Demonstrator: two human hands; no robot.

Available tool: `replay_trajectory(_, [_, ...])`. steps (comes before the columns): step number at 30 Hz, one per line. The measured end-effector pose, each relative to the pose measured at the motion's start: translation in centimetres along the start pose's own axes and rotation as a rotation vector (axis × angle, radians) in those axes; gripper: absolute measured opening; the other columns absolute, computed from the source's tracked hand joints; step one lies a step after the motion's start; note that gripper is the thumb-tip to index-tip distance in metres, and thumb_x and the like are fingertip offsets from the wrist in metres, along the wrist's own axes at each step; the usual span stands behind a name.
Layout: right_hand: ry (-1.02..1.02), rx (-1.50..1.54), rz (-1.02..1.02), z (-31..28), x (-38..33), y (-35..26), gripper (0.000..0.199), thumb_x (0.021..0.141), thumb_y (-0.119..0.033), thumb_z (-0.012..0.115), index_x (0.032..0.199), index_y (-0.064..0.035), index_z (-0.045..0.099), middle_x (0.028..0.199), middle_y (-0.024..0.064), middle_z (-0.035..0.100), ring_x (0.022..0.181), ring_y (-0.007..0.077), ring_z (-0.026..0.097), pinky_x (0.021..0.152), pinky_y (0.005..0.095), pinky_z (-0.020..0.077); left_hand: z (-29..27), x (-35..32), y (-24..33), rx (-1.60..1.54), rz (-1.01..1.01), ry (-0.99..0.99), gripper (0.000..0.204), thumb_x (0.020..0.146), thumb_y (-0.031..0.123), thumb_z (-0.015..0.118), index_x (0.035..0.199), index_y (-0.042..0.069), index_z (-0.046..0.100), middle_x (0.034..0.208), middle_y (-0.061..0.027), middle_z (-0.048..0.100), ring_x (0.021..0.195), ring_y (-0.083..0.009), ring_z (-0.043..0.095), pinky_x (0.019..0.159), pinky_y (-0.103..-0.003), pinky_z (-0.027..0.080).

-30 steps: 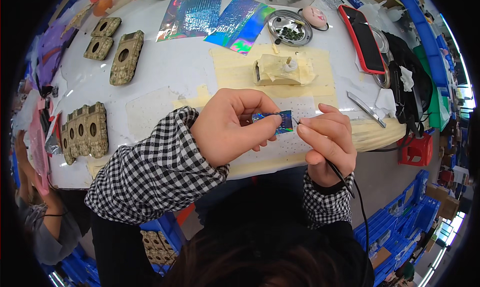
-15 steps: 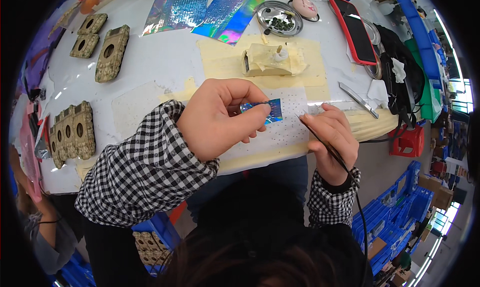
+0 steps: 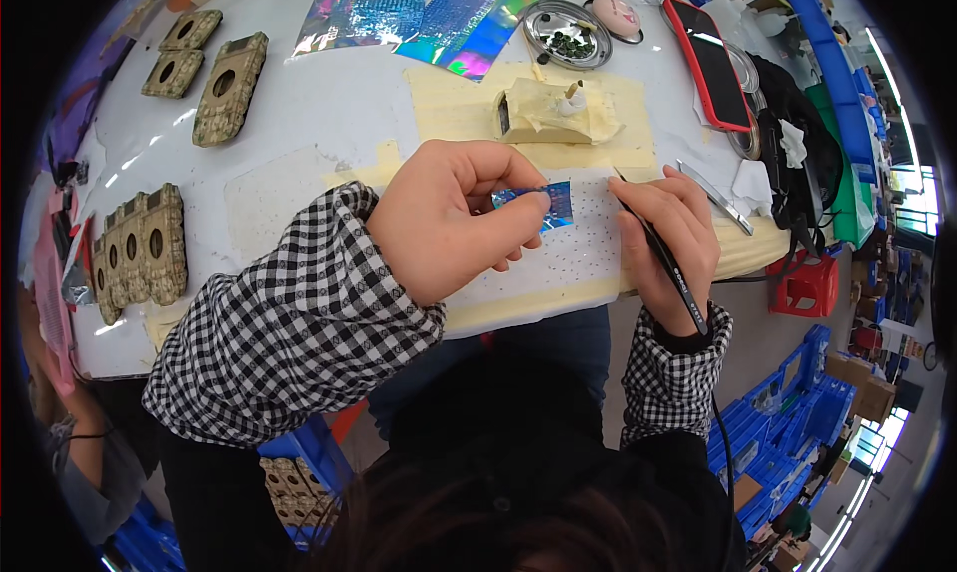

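Note:
My left hand is closed, pinching a small piece of blue holographic sticker sheet between thumb and fingers above the table. The grip covers part of that piece. To its right, my right hand is closed around slim black tweezers, whose tip points away from me. The tip stands apart from the blue piece; whether it carries anything is too small to tell. Under the hands lies a white sheet with many tiny dark specks. Beyond them sits a tape-covered block with a small stub on top.
Camouflage-patterned housings stand at the left, several more nearer me. Larger holographic sheets, a round dish of dark bits, a red-cased phone and a metal blade-like tool lie about. Blue crates fill the lower right.
The tweezers' tip has swung away from me, farther from the blue piece. My left hand keeps its pinch on that piece. The whole view has shifted slightly.

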State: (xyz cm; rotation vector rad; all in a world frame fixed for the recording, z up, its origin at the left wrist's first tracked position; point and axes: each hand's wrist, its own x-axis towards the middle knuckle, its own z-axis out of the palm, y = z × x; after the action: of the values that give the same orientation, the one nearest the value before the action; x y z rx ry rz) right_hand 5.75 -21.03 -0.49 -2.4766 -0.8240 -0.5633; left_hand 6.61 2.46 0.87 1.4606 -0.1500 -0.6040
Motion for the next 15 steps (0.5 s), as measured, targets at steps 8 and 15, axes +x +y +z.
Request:
replay_trajectory(8, [-0.149, -0.144, -0.196, -0.4, 1.6, -0.1, 0.025, 0.062, -0.007, 0.068, 0.086, -0.0061, 0.06, 0.091, 0.0048, 0.062, 0.084, 0.0231, 0.056, 0.088, 0.0427, 0.0456, -0.2, -0.1, 0.1, -0.026, -0.028, -0.016, 0.02, 0.087, 0.015, 0.059, 0.096, -0.003, 0.06, 0.075, -0.0046, 0.062, 0.066, -0.0068, 0.059, 0.057, -0.019, 0.049])
replay_trajectory(15, [-0.171, -0.139, -0.187, -1.3, 1.8, -0.5, 0.025, 0.061, -0.006, 0.068, 0.085, -0.0061, 0.059, 0.092, 0.0049, 0.064, 0.085, 0.023, 0.057, 0.088, 0.0426, 0.0457, -0.1, -0.1, 0.1, -0.041, -0.054, -0.011, 0.023, 0.088, 0.014, 0.06, 0.101, -0.005, 0.06, 0.075, -0.0063, 0.063, 0.065, -0.007, 0.059, 0.057, -0.019, 0.049])
